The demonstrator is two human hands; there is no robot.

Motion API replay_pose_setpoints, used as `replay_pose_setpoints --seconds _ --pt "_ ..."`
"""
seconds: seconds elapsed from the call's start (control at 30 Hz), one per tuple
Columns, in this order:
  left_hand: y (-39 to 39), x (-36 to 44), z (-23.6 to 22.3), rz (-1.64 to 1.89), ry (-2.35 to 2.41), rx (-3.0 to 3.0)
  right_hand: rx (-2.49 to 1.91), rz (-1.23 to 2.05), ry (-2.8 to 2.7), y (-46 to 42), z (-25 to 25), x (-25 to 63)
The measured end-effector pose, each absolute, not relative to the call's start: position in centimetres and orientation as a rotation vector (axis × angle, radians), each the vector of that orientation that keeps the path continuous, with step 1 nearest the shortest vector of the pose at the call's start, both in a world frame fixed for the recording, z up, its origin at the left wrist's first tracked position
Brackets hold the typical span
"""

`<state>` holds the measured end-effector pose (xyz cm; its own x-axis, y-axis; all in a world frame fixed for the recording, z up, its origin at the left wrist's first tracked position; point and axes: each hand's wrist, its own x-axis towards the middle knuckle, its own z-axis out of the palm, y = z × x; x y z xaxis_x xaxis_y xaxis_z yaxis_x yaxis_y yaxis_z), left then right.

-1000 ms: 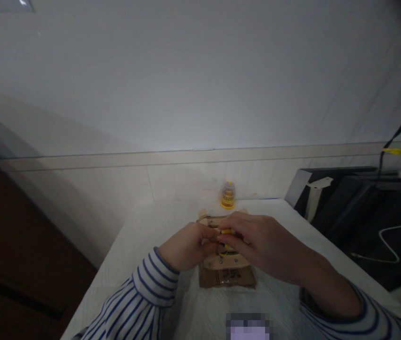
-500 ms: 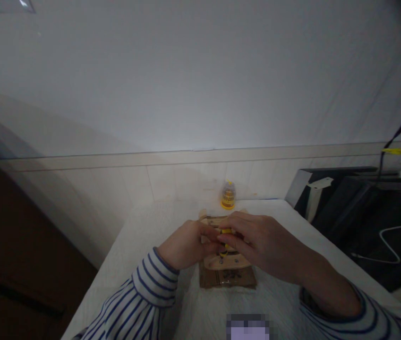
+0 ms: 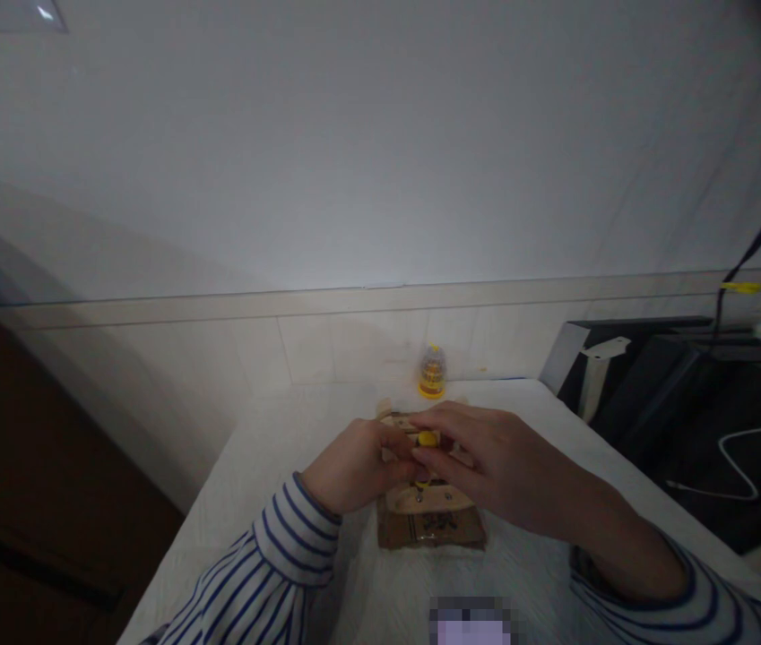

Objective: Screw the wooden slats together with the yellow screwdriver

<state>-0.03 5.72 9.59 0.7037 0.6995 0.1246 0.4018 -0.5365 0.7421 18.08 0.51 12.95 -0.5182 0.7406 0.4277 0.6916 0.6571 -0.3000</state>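
Note:
My left hand (image 3: 359, 464) and my right hand (image 3: 497, 457) meet over the middle of the table. Their fingers close from both sides around a small yellow-topped object (image 3: 428, 439), whose kind I cannot make out. Just below it a thin yellow curved edge shows between the fingertips. Under the hands lies a pale wooden piece (image 3: 400, 502) with rounded ends and small metal screws or studs, partly covered by my fingers. It rests on a flat brown package (image 3: 397, 530) with dark printing.
A clear bottle (image 3: 432, 374) with yellow contents and base stands at the back of the white-covered table (image 3: 259, 421), near the wall. On the right are dark panels (image 3: 662, 385) and a white cable (image 3: 730, 439). A pixelated purple patch (image 3: 472, 627) sits at the bottom edge.
Between the fingers, the yellow object has turned or tilted slightly, so its rounded yellow top shows more. Both hands stay in nearly the same place.

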Motion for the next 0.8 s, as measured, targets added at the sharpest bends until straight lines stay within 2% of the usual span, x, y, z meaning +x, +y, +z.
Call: replay_pose_setpoints --seconds 0.8 --pt "5.89 0.06 9.30 0.530 0.819 2.203 -1.153 0.161 -2.404 0.42 12.91 17.96"
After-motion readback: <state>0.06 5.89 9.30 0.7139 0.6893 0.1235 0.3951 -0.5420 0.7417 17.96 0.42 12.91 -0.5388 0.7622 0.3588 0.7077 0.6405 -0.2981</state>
